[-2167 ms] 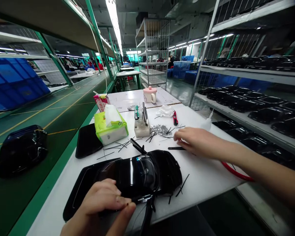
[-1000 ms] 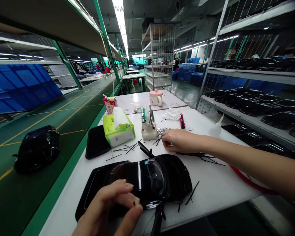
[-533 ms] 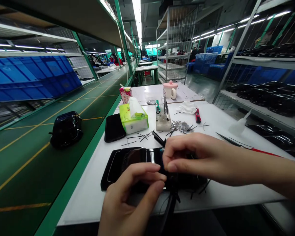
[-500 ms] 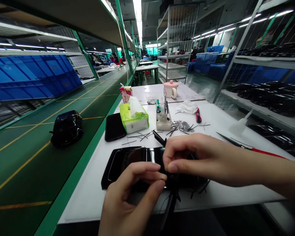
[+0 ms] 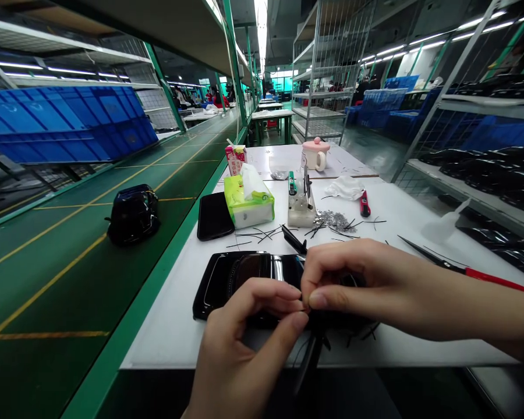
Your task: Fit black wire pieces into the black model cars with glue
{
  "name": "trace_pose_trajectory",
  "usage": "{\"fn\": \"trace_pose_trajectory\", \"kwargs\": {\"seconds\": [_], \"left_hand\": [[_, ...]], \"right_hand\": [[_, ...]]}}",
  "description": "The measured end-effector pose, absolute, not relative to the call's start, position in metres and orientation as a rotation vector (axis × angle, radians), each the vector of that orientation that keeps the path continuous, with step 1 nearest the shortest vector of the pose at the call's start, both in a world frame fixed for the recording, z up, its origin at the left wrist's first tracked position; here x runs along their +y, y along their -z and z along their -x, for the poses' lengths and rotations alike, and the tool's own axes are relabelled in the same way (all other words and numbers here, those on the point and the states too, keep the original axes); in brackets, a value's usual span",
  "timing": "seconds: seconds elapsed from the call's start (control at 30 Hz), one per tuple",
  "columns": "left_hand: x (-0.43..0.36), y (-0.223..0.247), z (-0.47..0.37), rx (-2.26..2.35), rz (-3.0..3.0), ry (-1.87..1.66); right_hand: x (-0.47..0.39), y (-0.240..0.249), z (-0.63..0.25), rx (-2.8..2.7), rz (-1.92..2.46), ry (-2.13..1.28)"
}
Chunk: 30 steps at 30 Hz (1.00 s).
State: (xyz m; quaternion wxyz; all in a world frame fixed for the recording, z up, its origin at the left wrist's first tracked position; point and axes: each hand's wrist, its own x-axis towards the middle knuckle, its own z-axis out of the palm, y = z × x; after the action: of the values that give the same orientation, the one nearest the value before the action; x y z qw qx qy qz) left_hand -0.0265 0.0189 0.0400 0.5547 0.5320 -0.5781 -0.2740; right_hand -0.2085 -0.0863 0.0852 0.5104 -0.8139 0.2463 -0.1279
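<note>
A glossy black model car body (image 5: pixel 213 276) lies on the white worktable, partly covered by my hands. My left hand (image 5: pixel 253 331) is over its near side, thumb and fingers drawn together at the tips. Touching or almost touching those tips is my right hand (image 5: pixel 344 279), pinched closed above the middle of the body. Whatever is between the fingers is too small to make out. A dark pointed piece (image 5: pixel 293 237) sticks up behind the body, and a long black part (image 5: pixel 310 361) hangs over the table's front edge below my hands.
Behind the body are a tissue pack (image 5: pixel 248 203), a phone-like black slab (image 5: pixel 215 216), a holder with tools (image 5: pixel 301 215), small metal bits (image 5: pixel 332 220), a red cutter (image 5: pixel 364 203) and a lidded mug (image 5: pixel 315 156). Red-handled tweezers (image 5: pixel 432 256) lie right. Another black car body (image 5: pixel 133 215) sits on the green conveyor.
My left fingertips have closed together and come up to my right fingertips. The whole view has shifted a little, so the table appears further right. The car body stays on the table.
</note>
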Motion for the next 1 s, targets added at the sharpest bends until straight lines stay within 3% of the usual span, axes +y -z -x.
{"fn": "trace_pose_trajectory", "kwargs": {"seconds": [1.0], "left_hand": [[0.0202, -0.0414, 0.0271, -1.338, -1.274, 0.569]], "right_hand": [[-0.0787, -0.0876, 0.2085, 0.637, 1.948, 0.288]]}}
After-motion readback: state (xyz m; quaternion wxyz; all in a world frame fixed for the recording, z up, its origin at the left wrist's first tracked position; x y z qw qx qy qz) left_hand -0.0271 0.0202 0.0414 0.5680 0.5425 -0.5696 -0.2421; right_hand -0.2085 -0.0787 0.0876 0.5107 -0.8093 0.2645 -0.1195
